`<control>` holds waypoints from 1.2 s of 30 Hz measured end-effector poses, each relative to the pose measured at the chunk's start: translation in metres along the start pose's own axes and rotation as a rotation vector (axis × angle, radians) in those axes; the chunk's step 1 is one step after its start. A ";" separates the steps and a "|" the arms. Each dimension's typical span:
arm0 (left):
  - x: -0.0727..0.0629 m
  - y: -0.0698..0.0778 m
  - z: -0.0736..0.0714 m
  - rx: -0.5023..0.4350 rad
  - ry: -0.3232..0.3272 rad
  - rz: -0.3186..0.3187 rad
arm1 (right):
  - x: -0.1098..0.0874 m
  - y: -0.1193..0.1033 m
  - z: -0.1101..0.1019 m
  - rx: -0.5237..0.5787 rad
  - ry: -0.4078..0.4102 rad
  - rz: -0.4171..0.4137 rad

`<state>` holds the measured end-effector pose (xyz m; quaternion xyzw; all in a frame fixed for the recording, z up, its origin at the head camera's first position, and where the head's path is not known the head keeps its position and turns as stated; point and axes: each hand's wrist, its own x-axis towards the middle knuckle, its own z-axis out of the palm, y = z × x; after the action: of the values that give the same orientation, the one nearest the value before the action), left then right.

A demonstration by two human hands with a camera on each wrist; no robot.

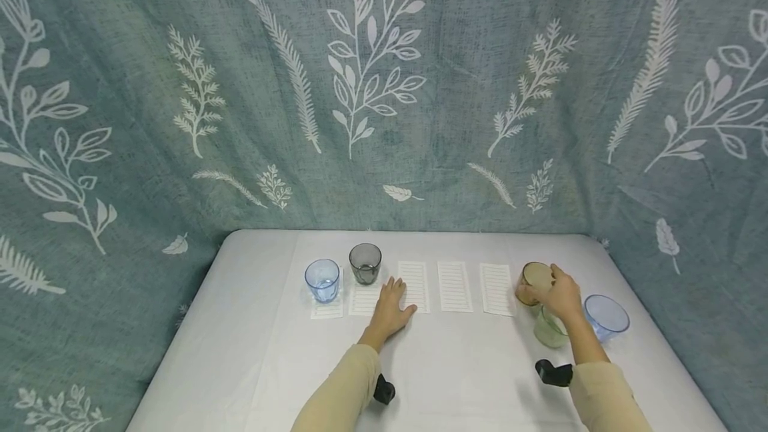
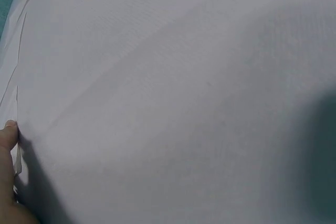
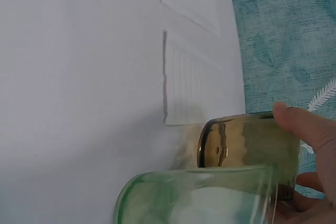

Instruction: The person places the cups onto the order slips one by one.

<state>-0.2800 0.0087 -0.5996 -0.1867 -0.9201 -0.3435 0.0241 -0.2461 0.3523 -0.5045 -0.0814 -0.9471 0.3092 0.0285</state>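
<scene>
My right hand grips an amber glass near its rim, beside the rightmost lined card. Directly in front of it is a green glass, which partly covers the amber one in the right wrist view. To the right of that hand stands a wide blue glass. My left hand, fingers extended, rests over the edges of two lined cards at the middle left. Only part of that hand shows in the left wrist view, with the thumb by a card's edge.
On the left, a smaller blue glass and a grey glass stand upright on cards. Several lined cards form a row across the white-covered table. A green leaf-patterned curtain hangs behind the table's back edge.
</scene>
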 end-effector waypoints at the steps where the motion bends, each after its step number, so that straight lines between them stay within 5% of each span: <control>1: 0.000 0.000 0.000 -0.002 0.003 0.002 | 0.000 -0.001 0.000 0.030 0.015 0.001; 14: -0.001 0.004 -0.001 -0.042 0.016 -0.028 | 0.010 -0.040 0.005 0.275 0.048 -0.057; 36: 0.000 0.000 0.001 0.028 0.006 -0.005 | 0.045 -0.096 0.080 0.371 -0.056 -0.133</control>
<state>-0.2800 0.0091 -0.6007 -0.1829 -0.9253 -0.3310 0.0286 -0.3117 0.2373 -0.5117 -0.0032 -0.8776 0.4780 0.0371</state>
